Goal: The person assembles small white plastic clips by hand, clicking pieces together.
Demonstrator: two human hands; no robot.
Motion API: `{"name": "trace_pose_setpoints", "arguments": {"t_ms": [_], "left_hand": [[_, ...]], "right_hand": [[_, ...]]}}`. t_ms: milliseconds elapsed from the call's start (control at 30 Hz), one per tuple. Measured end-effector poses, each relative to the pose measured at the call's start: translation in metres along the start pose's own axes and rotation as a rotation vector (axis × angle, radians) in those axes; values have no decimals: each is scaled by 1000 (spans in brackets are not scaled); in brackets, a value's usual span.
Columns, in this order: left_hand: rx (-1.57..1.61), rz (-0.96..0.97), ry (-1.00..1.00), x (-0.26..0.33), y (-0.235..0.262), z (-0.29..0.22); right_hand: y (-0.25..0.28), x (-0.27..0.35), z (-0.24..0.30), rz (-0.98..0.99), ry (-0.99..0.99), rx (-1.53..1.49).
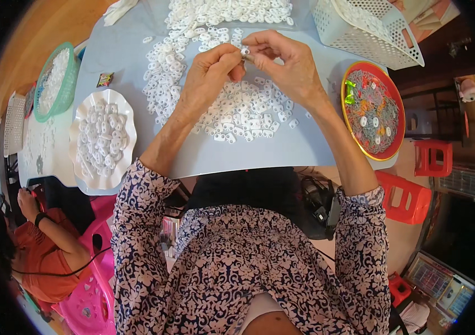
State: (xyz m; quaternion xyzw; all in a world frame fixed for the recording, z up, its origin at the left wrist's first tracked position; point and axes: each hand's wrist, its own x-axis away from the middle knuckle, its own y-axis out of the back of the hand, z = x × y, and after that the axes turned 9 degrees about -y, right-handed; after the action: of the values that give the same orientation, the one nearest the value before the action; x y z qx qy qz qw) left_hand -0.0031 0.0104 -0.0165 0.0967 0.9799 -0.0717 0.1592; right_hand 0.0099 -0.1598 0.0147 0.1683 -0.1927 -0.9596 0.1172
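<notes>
My left hand (212, 72) and my right hand (290, 64) meet above the table, both closed in a pinch. Between their fingertips is a small white two-hole plastic piece (245, 51). A thin grey strand seems to hang below it; which fingers grip it is hard to see. Beneath and around my hands lies a loose heap of matching white pieces (237, 114), reaching up the far side of the table. Right of my right forearm stands a round red tray (399, 134) with a gold rim, holding tangled grey cords, orange bits and several white pieces.
On the grey table (209, 159) a scalloped white dish (75, 134) of white pieces stands at left, a small wrapped packet (105, 79) behind it. A white perforated basket (360, 47) is far right. Farther left are a green basket (73, 84) and a seated person (53, 257). Red stools (408, 198) stand right.
</notes>
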Motion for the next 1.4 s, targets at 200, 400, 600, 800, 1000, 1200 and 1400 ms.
{"name": "trace_pose_setpoints", "arguments": {"t_ms": [200,400,600,800,1000,1200,1400], "left_hand": [[107,-10,120,0,3,-1],[219,32,112,-1,3,-2],[-63,-47,-93,1,-4,-8],[-128,6,-82,1,-6,-9],[338,22,274,-4,3,-8],[708,67,284,-2,4,-3],[510,-89,185,0,-3,1]], "right_hand": [[2,-5,-1,14,375,326],[-1,-3,-1,-31,272,166],[-3,-2,0,44,-116,-69],[-2,-3,2,51,-179,-184],[-3,-2,6,31,-46,-100],[-7,0,2,-1,-41,-189],[-4,0,0,-4,-140,-200]]}}
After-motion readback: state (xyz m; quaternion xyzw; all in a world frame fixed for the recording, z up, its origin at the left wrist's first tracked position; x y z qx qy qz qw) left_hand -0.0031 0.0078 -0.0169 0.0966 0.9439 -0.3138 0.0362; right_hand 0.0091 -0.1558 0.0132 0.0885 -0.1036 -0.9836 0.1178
